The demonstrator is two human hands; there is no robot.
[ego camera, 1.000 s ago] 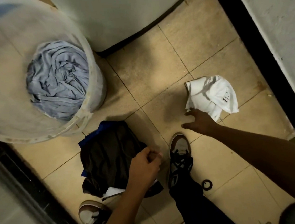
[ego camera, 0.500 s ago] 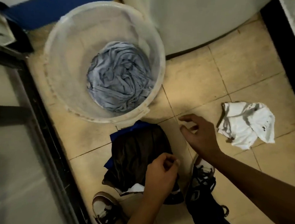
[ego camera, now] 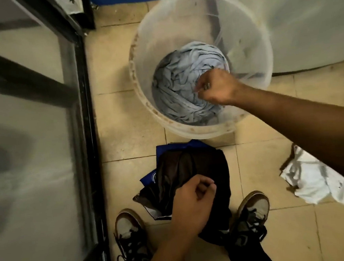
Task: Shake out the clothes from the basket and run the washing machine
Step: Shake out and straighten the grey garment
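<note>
Reaching right hand (ego camera: 215, 87) into basket (ego camera: 140, 75), fingertips buried in grey-blue cloth (ego camera: 176, 88).

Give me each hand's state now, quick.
Left hand: fingers curled, holding nothing, above the dark clothes.
Right hand: in the basket, fingers gripping the grey-blue garment.

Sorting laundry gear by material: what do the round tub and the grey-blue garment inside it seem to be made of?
Round translucent tub: looks like thin matte plastic; the floor shows through its wall. Grey-blue garment: soft fabric, possibly cotton jersey, going by its fine crumpled folds.
</note>
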